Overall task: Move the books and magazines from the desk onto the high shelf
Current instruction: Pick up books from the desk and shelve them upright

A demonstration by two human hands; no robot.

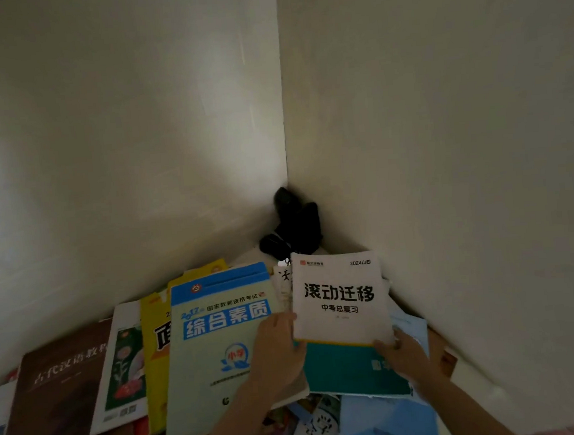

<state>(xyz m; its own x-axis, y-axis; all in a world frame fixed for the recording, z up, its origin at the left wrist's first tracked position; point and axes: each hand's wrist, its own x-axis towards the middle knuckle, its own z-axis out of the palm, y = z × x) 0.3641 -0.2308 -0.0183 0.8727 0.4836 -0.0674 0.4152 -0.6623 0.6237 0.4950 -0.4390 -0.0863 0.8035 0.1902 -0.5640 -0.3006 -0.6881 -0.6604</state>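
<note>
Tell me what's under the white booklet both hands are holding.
Under the white booklet lies a teal-covered book, with pale blue ones beside it. The left hand and right hand hold its lower corners. Anything deeper is covered.

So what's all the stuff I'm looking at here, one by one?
white booklet: one, white with black title, held up near the corner
pale green book: one, blue band on top, centre of the pile
yellow book: one, partly under the pale green book
floral book: one, white border, left of the yellow book
brown book: one, far left
teal book: one, under the white booklet
black object: one, in the wall corner, unclear what
hands: left hand and right hand, both holding the white booklet's lower edge
</note>
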